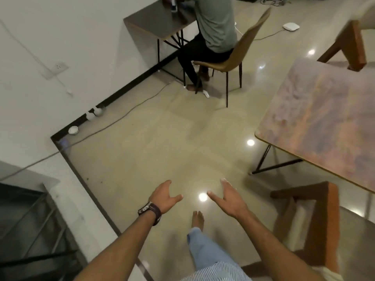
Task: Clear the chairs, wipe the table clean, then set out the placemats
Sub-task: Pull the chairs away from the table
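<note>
My left hand (164,196), with a watch on its wrist, hangs over the bare floor with relaxed fingers and holds nothing. My right hand (227,198) is stretched out beside it, fingers straight and empty. The wooden table (320,118) stands to the right, its brown top bare in the part I see. A wooden chair (318,226) stands at the table's near side, to the right of my right hand. Another wooden chair (349,41) shows at the table's far side, at the top right. No placemat or cloth is in view.
A person sits on a brown chair (233,57) at a small dark desk (158,23) against the far wall. A cable (113,124) runs across the floor along the wall. A dark metal rack (30,230) fills the lower left. My bare foot (197,219) steps forward.
</note>
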